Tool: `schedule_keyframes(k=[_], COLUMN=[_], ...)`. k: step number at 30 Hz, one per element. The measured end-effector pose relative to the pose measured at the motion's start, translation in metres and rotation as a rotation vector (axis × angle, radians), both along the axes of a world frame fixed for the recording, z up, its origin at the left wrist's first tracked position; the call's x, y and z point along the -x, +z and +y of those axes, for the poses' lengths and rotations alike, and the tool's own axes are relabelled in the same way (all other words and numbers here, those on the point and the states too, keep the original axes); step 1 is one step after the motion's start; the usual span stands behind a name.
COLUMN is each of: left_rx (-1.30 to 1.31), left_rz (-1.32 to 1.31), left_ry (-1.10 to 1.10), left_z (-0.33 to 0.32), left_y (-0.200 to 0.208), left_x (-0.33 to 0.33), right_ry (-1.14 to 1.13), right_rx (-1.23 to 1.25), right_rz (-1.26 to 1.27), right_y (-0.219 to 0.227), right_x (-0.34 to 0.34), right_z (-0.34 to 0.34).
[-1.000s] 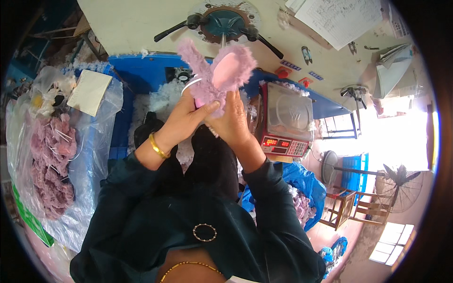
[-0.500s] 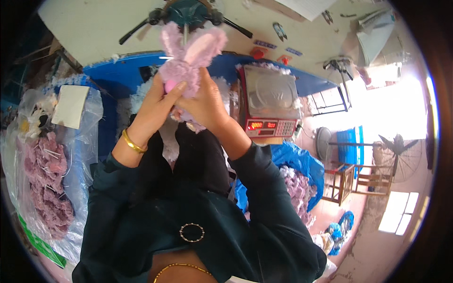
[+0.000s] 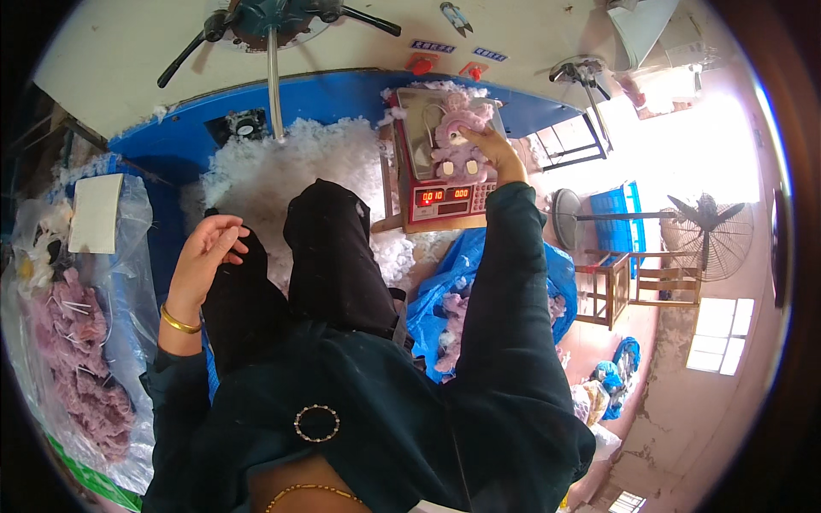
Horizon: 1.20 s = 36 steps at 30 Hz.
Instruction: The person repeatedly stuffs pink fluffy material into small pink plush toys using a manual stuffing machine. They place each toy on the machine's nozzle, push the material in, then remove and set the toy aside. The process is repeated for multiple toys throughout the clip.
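Note:
A pink plush rabbit (image 3: 459, 159) lies on the metal pan of a red digital scale (image 3: 422, 128), its light foot pads toward me. My right hand (image 3: 494, 147) reaches out to the right and grips the toy's side with thumb and fingers. The red display below the pan is lit. Over my left thigh, my left hand (image 3: 208, 261) hangs in the air with loosely curled fingers apart and nothing in it. White stuffing fluff (image 3: 342, 150) is heaped beyond and between my knees. Above it, a metal tube (image 3: 274, 94) points down from a machine with black handles.
To my left, a clear plastic bag holds pink plush skins (image 3: 81, 359) with white sticks, beside a pale pad (image 3: 95, 214). A blue bag (image 3: 432, 312) of plush pieces sits at right. Thread snips (image 3: 456, 19) and red switches (image 3: 422, 63) are on the worktable.
The plush rabbit has gone from both hands near the tube to the scale on the right, in my right hand. My left hand has let go and drawn back toward my left thigh.

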<state>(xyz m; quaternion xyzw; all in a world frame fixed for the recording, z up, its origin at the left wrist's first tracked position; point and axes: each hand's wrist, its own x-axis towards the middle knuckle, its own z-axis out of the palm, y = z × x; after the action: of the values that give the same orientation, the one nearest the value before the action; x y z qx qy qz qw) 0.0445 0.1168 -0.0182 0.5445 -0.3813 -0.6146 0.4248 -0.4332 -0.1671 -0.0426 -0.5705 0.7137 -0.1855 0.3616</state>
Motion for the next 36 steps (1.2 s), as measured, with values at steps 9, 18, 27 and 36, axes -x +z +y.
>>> schedule_keyframes(k=[9, 18, 27, 36], left_rx=[-0.146, -0.054, 0.429, 0.569], left_rz=[-0.198, -0.231, -0.275, -0.171], left_ry=[0.334, 0.219, 0.022, 0.23], left_z=[0.051, 0.044, 0.015, -0.044], left_y=[-0.039, -0.034, -0.007, 0.034], left_x=[-0.059, -0.033, 0.012, 0.054], right_ry=[-0.517, 0.347, 0.978, 0.606], right_rx=[-0.059, 0.101, 0.759, 0.55], right_rz=[-0.128, -0.288, -0.014, -0.647], right_y=[0.021, -0.048, 0.051, 0.061], right_x=[0.071, -0.054, -0.197, -0.297], right_z=[0.01, -0.005, 0.175, 0.13])
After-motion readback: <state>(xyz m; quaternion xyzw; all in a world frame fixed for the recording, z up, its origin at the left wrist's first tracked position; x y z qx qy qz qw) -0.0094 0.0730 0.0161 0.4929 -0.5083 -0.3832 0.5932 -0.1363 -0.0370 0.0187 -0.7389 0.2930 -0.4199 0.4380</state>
